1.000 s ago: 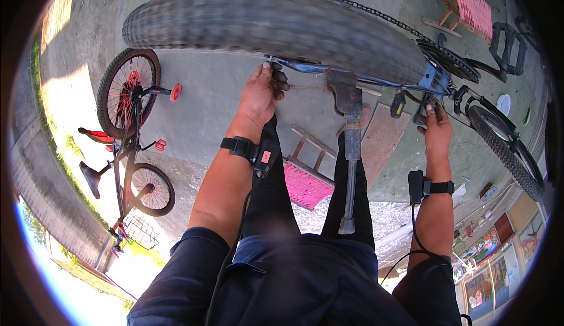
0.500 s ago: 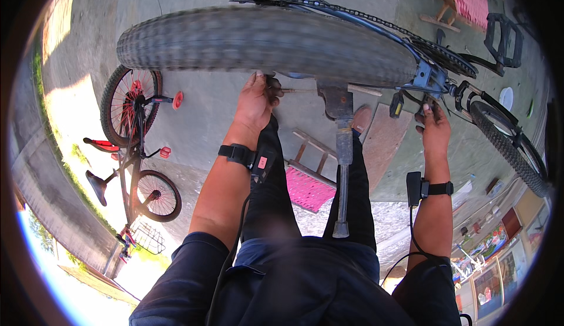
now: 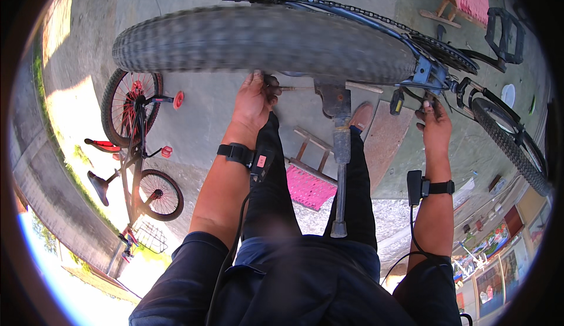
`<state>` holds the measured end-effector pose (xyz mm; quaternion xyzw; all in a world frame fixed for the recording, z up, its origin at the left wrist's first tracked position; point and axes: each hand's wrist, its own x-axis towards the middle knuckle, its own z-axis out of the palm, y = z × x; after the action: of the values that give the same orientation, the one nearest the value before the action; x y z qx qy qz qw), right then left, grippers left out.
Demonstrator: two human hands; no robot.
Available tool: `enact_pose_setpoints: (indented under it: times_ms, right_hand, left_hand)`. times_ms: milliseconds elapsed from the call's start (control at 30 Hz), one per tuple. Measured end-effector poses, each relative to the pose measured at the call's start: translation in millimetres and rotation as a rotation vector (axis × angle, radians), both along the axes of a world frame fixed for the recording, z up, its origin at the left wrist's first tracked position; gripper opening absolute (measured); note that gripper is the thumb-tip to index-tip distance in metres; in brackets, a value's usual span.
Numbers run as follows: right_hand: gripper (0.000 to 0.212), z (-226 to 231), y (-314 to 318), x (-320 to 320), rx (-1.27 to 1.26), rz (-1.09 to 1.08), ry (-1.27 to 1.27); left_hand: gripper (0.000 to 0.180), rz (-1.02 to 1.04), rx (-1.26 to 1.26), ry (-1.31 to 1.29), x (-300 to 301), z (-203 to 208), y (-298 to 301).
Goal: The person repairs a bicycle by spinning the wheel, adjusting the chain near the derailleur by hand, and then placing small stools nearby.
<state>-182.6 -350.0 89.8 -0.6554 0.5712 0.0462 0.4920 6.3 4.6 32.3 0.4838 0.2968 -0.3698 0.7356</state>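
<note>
A bicycle wheel with a knobby tyre (image 3: 258, 41) spans the upper middle, its tread smeared as if turning. My left hand (image 3: 252, 100) is under the tyre's near side, fingers curled; a thin rod (image 3: 296, 88) shows beside them, and what they grip is mostly hidden. At the blue frame (image 3: 433, 73), my right hand (image 3: 435, 126) has its fingertips bent together at a dark part, which I cannot make out. Between my hands a metal kickstand-like leg (image 3: 341, 141) with a rubber foot points toward me. The chain (image 3: 364, 17) runs beyond the tyre.
A second bicycle (image 3: 135, 155) with a red-spoked wheel is at left. Another knobby wheel (image 3: 510, 141) and a black pedal (image 3: 504, 35) are at right. Pink-seated stools (image 3: 311, 188) sit low and at top right. A flat board (image 3: 388, 129) lies near my shoe (image 3: 361, 116).
The bicycle, with its tyre and metal leg, has shifted slightly left in view. My left hand has moved a little left with it; my right hand stays at the frame.
</note>
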Motion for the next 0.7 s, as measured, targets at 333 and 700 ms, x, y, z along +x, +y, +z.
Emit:
enact_pose_setpoints:
  times_ms: [333,700]
  right_hand:
    - [0.043,3.2,-0.1,4.1,-0.003,0.005,0.027]
    - [0.042,2.9,-0.6,3.5,-0.033,0.017,0.037]
  left_hand:
    - [0.024,-0.011,0.004,0.012,1.1,0.6,0.6]
    - [0.026,-0.034,-0.030,0.006,2.0,-1.1,1.3]
